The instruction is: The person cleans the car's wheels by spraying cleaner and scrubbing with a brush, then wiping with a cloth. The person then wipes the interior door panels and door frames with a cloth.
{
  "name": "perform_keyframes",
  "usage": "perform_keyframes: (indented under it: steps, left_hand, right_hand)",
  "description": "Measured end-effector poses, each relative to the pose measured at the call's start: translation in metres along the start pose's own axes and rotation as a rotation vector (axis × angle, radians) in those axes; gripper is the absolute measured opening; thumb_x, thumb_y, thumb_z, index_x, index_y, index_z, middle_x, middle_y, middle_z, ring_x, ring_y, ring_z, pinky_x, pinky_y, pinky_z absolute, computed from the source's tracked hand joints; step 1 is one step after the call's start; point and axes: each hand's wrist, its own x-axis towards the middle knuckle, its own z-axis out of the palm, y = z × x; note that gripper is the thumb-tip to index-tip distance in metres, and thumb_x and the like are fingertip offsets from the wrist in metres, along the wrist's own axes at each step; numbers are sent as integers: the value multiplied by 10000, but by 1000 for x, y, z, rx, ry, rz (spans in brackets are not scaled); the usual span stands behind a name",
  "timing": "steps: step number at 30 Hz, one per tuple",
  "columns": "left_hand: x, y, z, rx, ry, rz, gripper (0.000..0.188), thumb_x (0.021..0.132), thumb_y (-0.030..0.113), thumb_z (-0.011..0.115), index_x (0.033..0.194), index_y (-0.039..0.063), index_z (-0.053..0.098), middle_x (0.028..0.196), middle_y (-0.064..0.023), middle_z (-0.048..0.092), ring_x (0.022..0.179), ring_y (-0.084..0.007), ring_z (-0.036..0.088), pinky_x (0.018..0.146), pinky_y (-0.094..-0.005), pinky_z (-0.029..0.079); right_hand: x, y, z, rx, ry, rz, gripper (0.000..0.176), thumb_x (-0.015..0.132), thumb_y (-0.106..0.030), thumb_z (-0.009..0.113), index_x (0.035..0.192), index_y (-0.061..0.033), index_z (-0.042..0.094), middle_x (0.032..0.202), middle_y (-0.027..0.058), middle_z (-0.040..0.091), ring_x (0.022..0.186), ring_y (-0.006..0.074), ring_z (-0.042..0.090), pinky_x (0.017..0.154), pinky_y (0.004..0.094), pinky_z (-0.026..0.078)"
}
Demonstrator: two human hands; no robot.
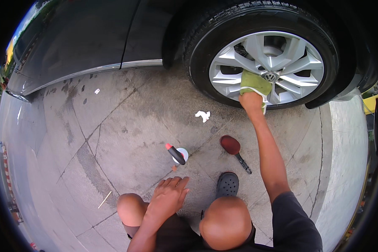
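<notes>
My right hand (251, 102) grips a green microfibre cloth (255, 84) with a white edge and presses it on the lower left spokes of a silver alloy wheel (291, 53). The cloth lies just beside the Volkswagen centre cap (270, 77). A black tyre (204, 63) surrounds the rim. My left hand (170, 193) holds nothing; it hovers over my left knee, palm down, fingers slightly apart. Beyond it stands a spray bottle (177, 156) with a black and red trigger head. A brush (230, 145) with a dark red head and black handle lies on the ground right of the bottle.
A dark car body (82, 37) spans the top. On the concrete ground (129, 126) lie a crumpled white scrap (203, 116), a smaller scrap (97, 91) and a thin stick (104, 199). My grey clog (227, 184) is below the brush. A pale concrete strip (346, 151) runs along the right.
</notes>
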Motion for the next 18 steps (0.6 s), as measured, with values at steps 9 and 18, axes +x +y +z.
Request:
perform_keyframes:
  steps: [9,18]
  left_hand:
    - [-10,10,-6,0,-42,-35,343,918,226,641,1220,65,630,1103,-129,653,1003,-328,633,914,-416,494]
    - [0,10,14,37,-118,-66,341,917,224,649,1221,69,638,1093,-125,661,1010,-319,634,912,-419,495]
  right_hand:
    - [-43,-113,66,937,230,567,353,832,-197,648,1094,38,665,1080,213,685,1029,376,642,936,443,474]
    - [-31,-124,69,938,-376,627,577,878,-429,563,1027,122,647,1100,358,630,1065,460,613,932,449,465]
